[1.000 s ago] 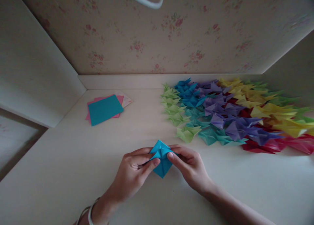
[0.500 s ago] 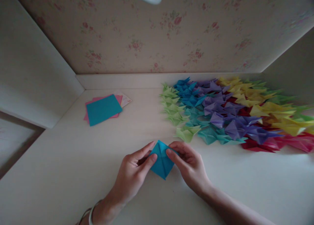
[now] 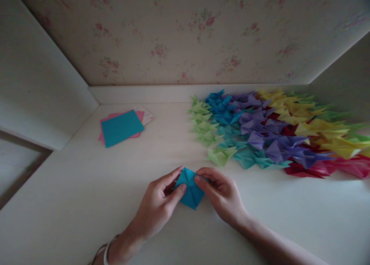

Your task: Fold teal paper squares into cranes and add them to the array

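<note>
A folded blue origami paper, diamond-shaped with creases meeting near its middle, is held just over the white table. My left hand pinches its left corner, thumb on top and fingers behind. On the opposite corner, my right hand grips it the same way, with the thumb pressing the upper right face. The fingertips behind the paper are partly hidden. Beyond my right hand lies a light green folded paper piece, the nearest of several rows.
Blue, purple, yellow and red origami pieces crowd the back right. A stack of paper sheets, teal on top, lies at the back left. Behind the white table rises a flowered wall.
The blue paper has turned slightly, its top corner shifting left, and its centre crease looks more bent. Both hands keep their hold on it.
</note>
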`<state>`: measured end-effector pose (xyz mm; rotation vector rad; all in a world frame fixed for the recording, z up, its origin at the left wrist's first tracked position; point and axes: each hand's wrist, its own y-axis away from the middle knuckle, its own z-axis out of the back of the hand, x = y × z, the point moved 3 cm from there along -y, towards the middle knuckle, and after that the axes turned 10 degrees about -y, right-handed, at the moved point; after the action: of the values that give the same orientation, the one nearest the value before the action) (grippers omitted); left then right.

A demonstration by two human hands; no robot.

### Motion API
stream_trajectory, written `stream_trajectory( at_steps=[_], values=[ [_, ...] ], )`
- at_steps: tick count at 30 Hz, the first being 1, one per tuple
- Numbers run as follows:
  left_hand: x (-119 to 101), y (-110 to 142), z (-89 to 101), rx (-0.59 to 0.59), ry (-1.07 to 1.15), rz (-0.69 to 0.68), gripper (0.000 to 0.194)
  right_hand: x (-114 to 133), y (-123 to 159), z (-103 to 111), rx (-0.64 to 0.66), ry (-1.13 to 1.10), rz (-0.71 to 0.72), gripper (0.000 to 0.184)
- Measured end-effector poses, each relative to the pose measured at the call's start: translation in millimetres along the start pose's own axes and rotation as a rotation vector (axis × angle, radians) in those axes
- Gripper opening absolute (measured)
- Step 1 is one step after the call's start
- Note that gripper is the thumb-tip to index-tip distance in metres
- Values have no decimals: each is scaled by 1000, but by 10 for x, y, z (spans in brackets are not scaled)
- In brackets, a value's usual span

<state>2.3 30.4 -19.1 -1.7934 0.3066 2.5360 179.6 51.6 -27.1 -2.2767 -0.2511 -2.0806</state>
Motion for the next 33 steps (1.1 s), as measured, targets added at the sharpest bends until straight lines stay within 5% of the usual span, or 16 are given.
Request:
stream_trajectory(
  at_steps=[8, 16, 22, 26, 33],
  values=[
    [-99, -4, 73, -173, -253, -111, 22, -19, 23, -39, 116, 59, -12, 14],
    [-83, -7, 118, -217, -233, -59, 21, 23, -49, -26, 197, -25, -128, 27],
    [-73, -18, 108, -241, -266, -57, 22, 14, -56, -3, 149, 90, -71, 26],
    [-68, -28, 78, -204, -238, -7, 30, 3, -45, 28, 62, 182, -31, 23],
    [-61, 12, -14, 64, -15, 128, 49, 50, -23, 50, 4, 241, -2, 22]
  ],
)
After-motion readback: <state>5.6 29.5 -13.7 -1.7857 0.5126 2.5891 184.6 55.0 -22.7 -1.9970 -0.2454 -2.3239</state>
